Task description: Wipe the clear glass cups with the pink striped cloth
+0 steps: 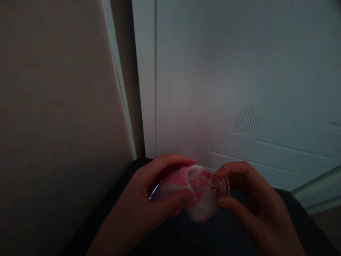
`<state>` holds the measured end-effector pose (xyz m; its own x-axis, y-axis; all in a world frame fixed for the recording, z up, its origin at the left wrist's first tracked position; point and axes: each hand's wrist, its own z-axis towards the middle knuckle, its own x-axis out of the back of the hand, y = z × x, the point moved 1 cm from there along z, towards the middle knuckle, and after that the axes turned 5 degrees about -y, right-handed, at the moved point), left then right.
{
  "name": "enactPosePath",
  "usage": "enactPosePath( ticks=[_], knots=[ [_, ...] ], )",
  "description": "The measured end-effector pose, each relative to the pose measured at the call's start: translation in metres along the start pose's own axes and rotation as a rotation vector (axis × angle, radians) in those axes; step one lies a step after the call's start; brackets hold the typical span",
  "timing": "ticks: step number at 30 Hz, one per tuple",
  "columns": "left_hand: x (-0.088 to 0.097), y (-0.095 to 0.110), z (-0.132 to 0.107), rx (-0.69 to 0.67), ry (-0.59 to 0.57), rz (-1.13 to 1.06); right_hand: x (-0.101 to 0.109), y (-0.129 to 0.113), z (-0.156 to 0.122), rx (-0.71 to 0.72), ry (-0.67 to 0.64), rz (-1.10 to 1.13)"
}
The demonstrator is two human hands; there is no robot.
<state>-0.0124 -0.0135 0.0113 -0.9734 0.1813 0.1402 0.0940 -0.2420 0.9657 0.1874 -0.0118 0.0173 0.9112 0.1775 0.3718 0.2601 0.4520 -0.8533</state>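
My left hand [160,192] is closed around a small pink and white soft fabric item [201,208], which looks like a baby sock or slipper. Its thumb lies along the near side and the fingers curve over the far side. The item's opening faces up and to the right. A clear plastic piece [213,183] with a ridged, rounded outer end reaches into that opening; its inner part is partly hidden. Between thumb and fingertips, my right hand [247,199] pinches the ridged end. A bright sliver [153,191] shows beside the left palm, too small to identify.
Ahead stands a white panel [202,85] with embossed hearts and grooved lines. A plain wall [58,106] rises close on the left, with a pale trim strip [119,78] along its edge. Dark clothing over the legs [207,236] is beneath the hands. The light is dim.
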Motion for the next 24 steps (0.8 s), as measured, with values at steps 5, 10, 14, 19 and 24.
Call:
enactPosePath(
  ticks=[5, 10, 14, 19, 24],
  knots=[
    [-0.002, -0.003, -0.001, 0.047, 0.023, -0.132, -0.001, -0.003, 0.000, -0.003, 0.037, -0.013],
    [-0.001, 0.000, -0.001, 0.066, -0.008, -0.080, 0.000, 0.000, 0.002, 0.025, -0.002, -0.045],
    [-0.001, -0.001, -0.002, 0.013, 0.015, -0.042, -0.001, 0.000, 0.001, 0.029, -0.001, -0.004],
    [0.000, -0.002, -0.003, -0.070, 0.054, -0.024, -0.004, -0.004, 0.000, -0.028, 0.004, 0.075],
    [-0.001, 0.004, -0.006, -0.187, 0.208, -0.081, -0.010, -0.008, 0.005, -0.036, -0.006, 0.101]
  ],
)
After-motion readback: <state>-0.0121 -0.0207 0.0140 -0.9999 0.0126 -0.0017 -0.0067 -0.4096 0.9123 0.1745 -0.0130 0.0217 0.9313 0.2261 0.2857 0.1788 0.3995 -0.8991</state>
